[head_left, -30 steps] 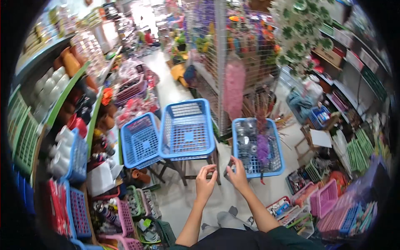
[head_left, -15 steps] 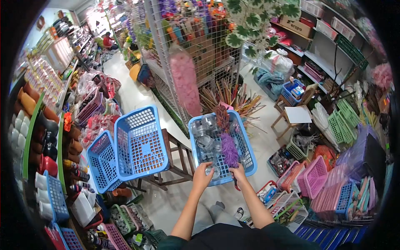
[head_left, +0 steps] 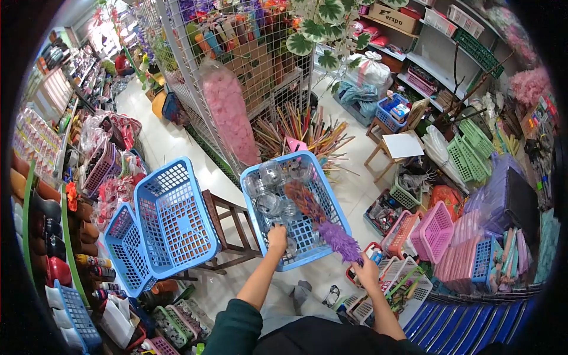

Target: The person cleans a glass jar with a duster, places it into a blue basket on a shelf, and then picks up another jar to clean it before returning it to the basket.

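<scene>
A feather duster (head_left: 337, 238) with purple plumes near the handle and brown-orange ones toward the tip slants across the right rim of a blue plastic basket (head_left: 343, 228). Its handle end is in my right hand (head_left: 367, 273), which is closed around it. My left hand (head_left: 277, 238) is at the basket's near-left side, fingers curled and partly hidden, against a clear glass jar (head_left: 290, 247). Several more clear glass jars (head_left: 270, 203) stand in the left and back part of the basket.
Left of the basket, two blue baskets (head_left: 207, 239) rest by a dark wooden stool (head_left: 228, 236). A wire rack (head_left: 177, 77) with a bag of pink pieces (head_left: 228, 112) and a bundle of sticks (head_left: 305, 133) stands ahead. Pink baskets (head_left: 435, 231) and blue slats (head_left: 467, 325) lie right.
The duster has swung from upright over the basket to a slant, its handle moving right and toward me with my right hand. My left hand has turned, still by the jar. The view has shifted right.
</scene>
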A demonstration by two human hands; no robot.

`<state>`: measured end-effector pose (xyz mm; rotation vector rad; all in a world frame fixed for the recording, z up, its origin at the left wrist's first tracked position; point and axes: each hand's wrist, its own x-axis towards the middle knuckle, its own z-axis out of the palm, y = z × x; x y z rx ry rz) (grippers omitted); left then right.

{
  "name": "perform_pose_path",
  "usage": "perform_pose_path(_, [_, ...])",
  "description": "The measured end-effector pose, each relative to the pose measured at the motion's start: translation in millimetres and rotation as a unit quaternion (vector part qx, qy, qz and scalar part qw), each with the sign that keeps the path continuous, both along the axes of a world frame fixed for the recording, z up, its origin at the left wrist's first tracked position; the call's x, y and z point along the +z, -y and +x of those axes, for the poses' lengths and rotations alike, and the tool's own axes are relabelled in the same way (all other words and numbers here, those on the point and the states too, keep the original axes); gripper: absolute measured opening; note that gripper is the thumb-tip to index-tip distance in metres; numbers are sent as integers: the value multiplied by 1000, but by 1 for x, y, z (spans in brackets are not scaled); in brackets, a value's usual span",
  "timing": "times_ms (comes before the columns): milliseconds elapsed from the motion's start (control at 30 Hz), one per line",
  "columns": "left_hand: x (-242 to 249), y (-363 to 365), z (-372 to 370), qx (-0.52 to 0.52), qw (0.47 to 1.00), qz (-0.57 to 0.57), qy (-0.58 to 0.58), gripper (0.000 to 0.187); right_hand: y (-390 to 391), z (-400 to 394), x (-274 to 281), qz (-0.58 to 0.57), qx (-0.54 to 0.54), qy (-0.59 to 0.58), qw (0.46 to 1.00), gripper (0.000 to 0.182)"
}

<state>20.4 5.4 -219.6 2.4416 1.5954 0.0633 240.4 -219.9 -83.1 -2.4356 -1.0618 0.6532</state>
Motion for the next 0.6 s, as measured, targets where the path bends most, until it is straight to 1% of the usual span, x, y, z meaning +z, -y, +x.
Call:
perform_pose_path(67, [5,-7,-4,-3,999,-10,44,10,13,12,3,-19,22,52,998,42])
perform_pose_path(100, [-1,-12,-8,-6,994,0,109,10,18,18,2,-32,25,81,996,40])
perform_pose_path(133, [24,-12,-9,-7,994,3,111,10,24,22,2,-29,24,83,996,40])
perform_pose_path(167, [50,-13,-11,44,971,-90,218,15,29,25,2,-9,18,88,996,40])
perform_pose_path(200, [69,-12,-13,94,925,-180,320,19,32,26,2,12,13,92,996,40])
perform_pose_path(233, [57,-13,-14,132,875,-198,421,25,35,25,3,55,15,94,994,36])
perform_pose_path(267, [72,-10,-13,131,876,-195,422,25,36,23,9,59,15,94,994,36])
perform_pose_path(300, [88,-5,-10,177,769,-277,549,23,38,20,17,57,34,84,994,35])
perform_pose_path(333, [102,-2,-8,215,633,-348,657,22,38,18,24,57,52,75,994,34])
perform_pose_path(367, [110,-1,-8,197,605,-362,681,29,41,16,28,129,91,91,983,31])
perform_pose_path(400, [112,-1,-7,191,606,-358,685,29,43,17,35,136,92,94,982,31])
perform_pose_path(467, [116,-3,-6,106,399,-383,826,36,43,18,46,185,138,108,967,23])
perform_pose_path(500, [110,-2,-10,88,444,-344,822,37,40,18,50,205,126,110,964,20])
perform_pose_path(533, [135,4,-8,84,444,-341,824,37,39,15,52,210,128,112,963,20])
perform_pose_path(600, [177,18,-2,132,431,-317,835,34,37,10,57,168,118,132,970,17])
